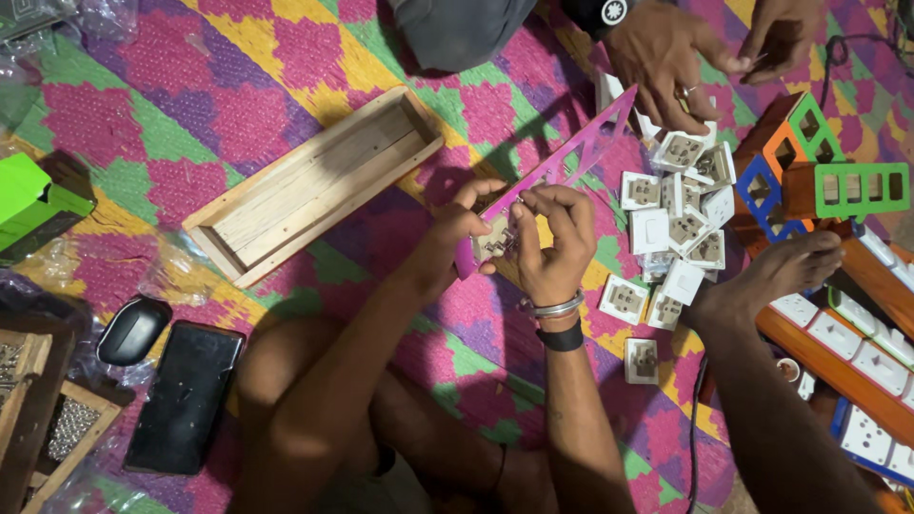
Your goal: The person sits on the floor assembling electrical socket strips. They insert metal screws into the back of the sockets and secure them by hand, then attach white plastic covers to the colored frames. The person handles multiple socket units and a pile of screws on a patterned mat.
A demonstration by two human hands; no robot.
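My left hand (455, 233) grips the near end of a long pink plastic frame (581, 148) with rectangular cut-outs that slants up to the right. My right hand (552, 243) pinches a small white socket module with metal parts (497, 243) against that end of the frame. Beside my right hand lies a heap of several white switch and socket modules (676, 228) on the patterned mat. My bare foot (771, 276) rests by the heap.
An open wooden tray (314, 186) lies to the left. A dark phone (186, 395) and a black mouse (133, 330) sit lower left. Another person's hands (666, 57) pick at modules at the top. Coloured frames (809, 176) and wooden switch boards (847, 347) lie right.
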